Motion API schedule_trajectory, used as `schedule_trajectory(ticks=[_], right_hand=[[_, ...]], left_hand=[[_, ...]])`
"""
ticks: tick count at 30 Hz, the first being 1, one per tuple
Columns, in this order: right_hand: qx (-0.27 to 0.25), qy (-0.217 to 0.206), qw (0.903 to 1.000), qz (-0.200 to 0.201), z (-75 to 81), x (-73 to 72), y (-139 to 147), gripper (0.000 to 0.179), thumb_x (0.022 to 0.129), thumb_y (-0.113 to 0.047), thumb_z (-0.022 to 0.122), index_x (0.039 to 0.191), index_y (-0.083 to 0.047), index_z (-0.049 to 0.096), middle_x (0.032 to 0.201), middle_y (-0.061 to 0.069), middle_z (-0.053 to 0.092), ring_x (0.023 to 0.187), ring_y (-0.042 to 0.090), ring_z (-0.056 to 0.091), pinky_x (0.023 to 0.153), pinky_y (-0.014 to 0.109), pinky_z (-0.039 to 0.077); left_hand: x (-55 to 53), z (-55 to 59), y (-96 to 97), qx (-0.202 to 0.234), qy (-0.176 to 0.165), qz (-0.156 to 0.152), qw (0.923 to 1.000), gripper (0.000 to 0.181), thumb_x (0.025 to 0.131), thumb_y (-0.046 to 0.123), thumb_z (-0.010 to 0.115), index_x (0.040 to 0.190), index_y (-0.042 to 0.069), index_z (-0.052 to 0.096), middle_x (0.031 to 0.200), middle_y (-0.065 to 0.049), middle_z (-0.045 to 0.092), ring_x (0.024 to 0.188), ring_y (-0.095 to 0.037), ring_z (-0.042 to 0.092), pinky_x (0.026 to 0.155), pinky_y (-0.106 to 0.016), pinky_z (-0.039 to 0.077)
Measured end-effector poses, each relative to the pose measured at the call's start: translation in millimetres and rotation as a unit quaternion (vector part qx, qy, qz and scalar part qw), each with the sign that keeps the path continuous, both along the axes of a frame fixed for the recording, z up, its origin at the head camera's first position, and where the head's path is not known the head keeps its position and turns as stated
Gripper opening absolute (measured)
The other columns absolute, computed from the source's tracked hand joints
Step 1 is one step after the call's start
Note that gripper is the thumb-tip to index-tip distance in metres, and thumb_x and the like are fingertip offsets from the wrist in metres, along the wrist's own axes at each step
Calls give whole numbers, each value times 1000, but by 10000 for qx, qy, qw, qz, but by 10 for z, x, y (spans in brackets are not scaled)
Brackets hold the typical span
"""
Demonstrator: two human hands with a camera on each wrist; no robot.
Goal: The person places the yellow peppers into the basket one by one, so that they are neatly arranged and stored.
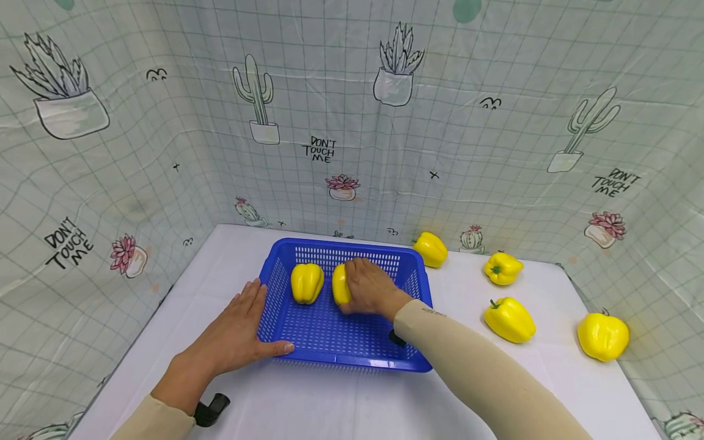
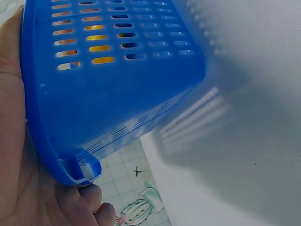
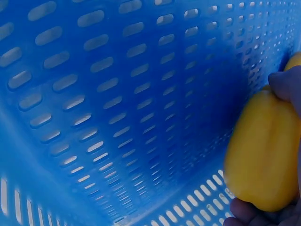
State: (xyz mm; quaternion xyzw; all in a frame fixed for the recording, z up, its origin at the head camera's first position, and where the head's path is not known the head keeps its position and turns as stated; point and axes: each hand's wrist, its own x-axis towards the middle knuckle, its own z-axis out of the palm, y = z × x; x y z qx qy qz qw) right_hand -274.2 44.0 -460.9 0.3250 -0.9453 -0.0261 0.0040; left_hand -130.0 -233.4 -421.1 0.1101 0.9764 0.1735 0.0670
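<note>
A blue plastic basket (image 1: pixel 352 359) with slotted walls stands on the table. Inside it, my right hand (image 1: pixel 374 288) grips a yellow bell pepper (image 1: pixel 340 286); the right wrist view shows thumb and fingers at opposite ends of this pepper (image 3: pixel 262 150). Another yellow bell pepper (image 1: pixel 307 283) sits to its left on the basket floor. Along the basket's left rim lies my left hand (image 1: pixel 233 330), its fingers extended and its thumb on the front edge. The left wrist view has this hand (image 2: pixel 37 188) against the outside of the rim.
Right of the basket, yellow peppers lie on the white table (image 1: pixel 308 403): one at its back corner (image 1: pixel 431 249), others farther right (image 1: pixel 503 269), (image 1: pixel 509 319), and one near the right edge (image 1: pixel 602 336). A cactus-printed cloth (image 1: pixel 363 134) hangs behind and at the sides.
</note>
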Motion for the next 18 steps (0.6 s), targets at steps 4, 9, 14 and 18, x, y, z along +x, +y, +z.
schedule_trajectory(ticks=[4,9,14,18], right_hand=[[30,11,10000,-15,-8,-4,4,77,81,-59,83,127,-4,51,106,7,56,98,23,56,97,35,55],[62,2,10000,-41,-16,-6,0,78,82,-59,82,126,-3,51,106,8,57,100,24,57,97,36,56],[112,-135,9998,-130,-18,8,-2,78,83,-60,82,127,-4,51,108,8,58,102,25,57,98,37,56],[92,-205,9996,-178,-14,13,-7,78,82,-61,83,127,-5,51,107,7,57,101,24,57,99,37,56]], left_hand=[[-4,-5,-2,5,3,-14,10000,136,80,85,67,163,-11,20,172,-32,16,160,-50,16,129,-63,20],[-3,-2,-1,18,-4,-12,10000,135,80,84,68,163,-11,20,172,-32,16,160,-50,16,129,-63,19],[-1,0,2,19,-25,-2,10000,135,80,84,69,163,-11,20,172,-32,16,160,-50,16,129,-63,19],[0,-3,2,6,-22,-1,10000,135,80,84,68,163,-11,20,172,-32,16,160,-50,16,129,-63,19]])
